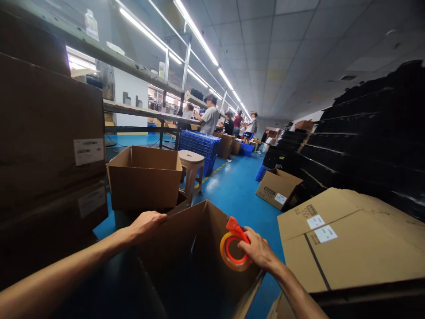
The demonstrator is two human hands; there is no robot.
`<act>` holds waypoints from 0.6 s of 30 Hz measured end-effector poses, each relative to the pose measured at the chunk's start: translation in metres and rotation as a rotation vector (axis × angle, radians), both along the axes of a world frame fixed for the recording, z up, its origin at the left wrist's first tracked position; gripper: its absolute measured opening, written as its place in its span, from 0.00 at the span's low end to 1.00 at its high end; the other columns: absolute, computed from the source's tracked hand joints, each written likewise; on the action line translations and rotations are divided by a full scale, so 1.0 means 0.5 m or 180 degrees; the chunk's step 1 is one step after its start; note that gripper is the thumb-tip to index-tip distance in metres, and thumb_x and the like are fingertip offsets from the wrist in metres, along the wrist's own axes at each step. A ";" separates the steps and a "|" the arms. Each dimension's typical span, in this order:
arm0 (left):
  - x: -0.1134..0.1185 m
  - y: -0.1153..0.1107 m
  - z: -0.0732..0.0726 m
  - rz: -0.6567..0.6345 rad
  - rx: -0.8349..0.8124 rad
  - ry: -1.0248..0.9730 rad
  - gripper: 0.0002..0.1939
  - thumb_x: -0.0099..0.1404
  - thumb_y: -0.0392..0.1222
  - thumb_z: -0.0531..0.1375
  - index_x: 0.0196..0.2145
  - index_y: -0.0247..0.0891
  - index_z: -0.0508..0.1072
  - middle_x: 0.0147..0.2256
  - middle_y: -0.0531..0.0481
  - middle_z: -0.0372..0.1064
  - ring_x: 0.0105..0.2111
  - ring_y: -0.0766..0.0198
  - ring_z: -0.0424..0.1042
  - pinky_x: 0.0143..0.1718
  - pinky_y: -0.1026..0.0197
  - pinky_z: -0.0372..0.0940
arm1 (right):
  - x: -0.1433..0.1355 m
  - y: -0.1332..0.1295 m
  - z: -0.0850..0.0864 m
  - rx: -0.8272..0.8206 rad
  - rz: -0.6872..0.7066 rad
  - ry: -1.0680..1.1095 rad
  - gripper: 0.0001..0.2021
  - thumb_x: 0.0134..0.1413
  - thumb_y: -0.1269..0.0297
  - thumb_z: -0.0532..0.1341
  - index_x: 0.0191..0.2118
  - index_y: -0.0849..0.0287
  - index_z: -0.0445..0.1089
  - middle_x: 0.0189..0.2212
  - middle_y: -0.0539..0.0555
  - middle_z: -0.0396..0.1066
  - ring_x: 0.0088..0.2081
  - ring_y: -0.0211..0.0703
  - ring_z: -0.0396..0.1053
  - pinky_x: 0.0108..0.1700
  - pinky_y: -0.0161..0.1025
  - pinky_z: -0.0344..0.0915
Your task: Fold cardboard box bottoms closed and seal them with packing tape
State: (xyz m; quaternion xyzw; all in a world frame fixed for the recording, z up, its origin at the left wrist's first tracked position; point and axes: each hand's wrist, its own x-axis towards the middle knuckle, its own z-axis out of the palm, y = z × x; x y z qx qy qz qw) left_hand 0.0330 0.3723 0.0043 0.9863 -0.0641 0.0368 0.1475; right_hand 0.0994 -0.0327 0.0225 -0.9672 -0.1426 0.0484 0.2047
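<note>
An open cardboard box [186, 235] stands right in front of me, its inside dark. My left hand [148, 224] is closed over the box's upper left edge, fingers bent onto the cardboard. A red tape dispenser [234, 248] with a roll of clear, yellowish tape is gripped in my right hand [257, 249], at the box's right wall. The dispenser's head points up and to the left. Parts of the box's lower inside are too dark to make out.
Another open box [144, 184] and a beige stool [191, 170] are ahead left. Blue crates [199, 144] stand beyond. Stacked cartons [49, 128] rise at left. Flattened cartons [358, 239] lie right, below dark stacks [365, 137]. Several people work along the bench [133, 109].
</note>
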 end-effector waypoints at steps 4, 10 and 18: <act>-0.038 0.014 0.025 0.0158 -0.0037 -0.0137 0.19 0.69 0.54 0.55 0.47 0.42 0.79 0.46 0.40 0.81 0.45 0.45 0.78 0.45 0.52 0.68 | -0.004 -0.001 -0.043 -0.0164 -0.0071 -0.0326 0.14 0.52 0.61 0.53 0.44 0.58 0.67 0.52 0.63 0.73 0.56 0.64 0.70 0.59 0.61 0.62; -0.199 -0.055 -0.014 -0.0230 -0.0640 -0.1524 0.18 0.67 0.57 0.61 0.51 0.54 0.80 0.56 0.49 0.77 0.61 0.46 0.70 0.69 0.46 0.54 | 0.000 0.002 -0.035 0.0465 -0.0239 -0.0523 0.18 0.54 0.61 0.53 0.50 0.59 0.66 0.56 0.64 0.71 0.58 0.58 0.69 0.61 0.54 0.61; -0.249 -0.181 -0.076 -0.0494 -0.1032 -0.1439 0.11 0.70 0.40 0.55 0.28 0.46 0.70 0.28 0.55 0.73 0.39 0.59 0.76 0.67 0.46 0.54 | -0.063 -0.006 -0.066 0.1825 -0.0877 -0.1397 0.26 0.57 0.43 0.55 0.54 0.55 0.65 0.50 0.62 0.75 0.51 0.60 0.73 0.55 0.57 0.68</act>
